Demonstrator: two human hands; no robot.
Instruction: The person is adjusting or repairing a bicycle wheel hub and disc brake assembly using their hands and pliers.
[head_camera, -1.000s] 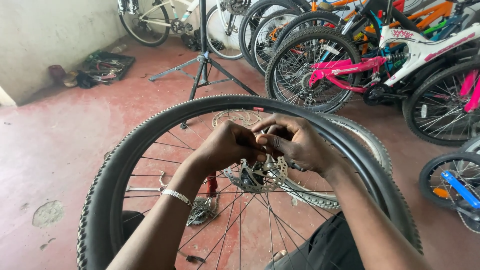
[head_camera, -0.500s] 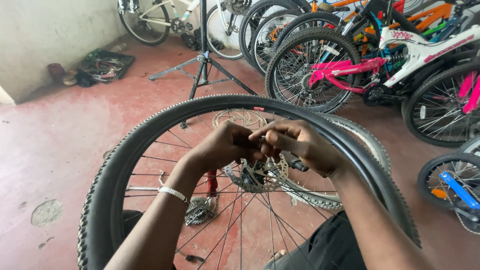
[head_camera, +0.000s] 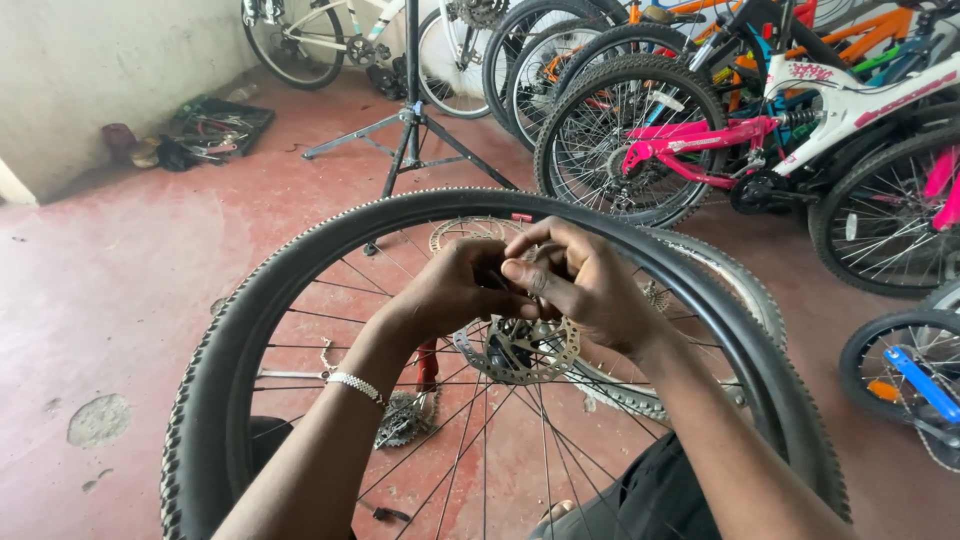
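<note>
Bicycle wheel (head_camera: 250, 330): upright before the person | brake disc (head_camera: 520, 350): at hub | left hand (head_camera: 450, 290), right hand (head_camera: 590, 285): together above disc, fingers pinched on small part, unidentifiable | cassette (head_camera: 405, 420): on red floor (head_camera: 120, 300)

Black knobby-tyred spoked wheel (head_camera: 230, 340) upright, silver disc rotor (head_camera: 520, 352) at hub

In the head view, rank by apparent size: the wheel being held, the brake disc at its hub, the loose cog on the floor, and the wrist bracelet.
1. Wheel, though it is nearest the camera.
2. Brake disc.
3. Loose cog and bracelet look alike, so unranked.
</note>
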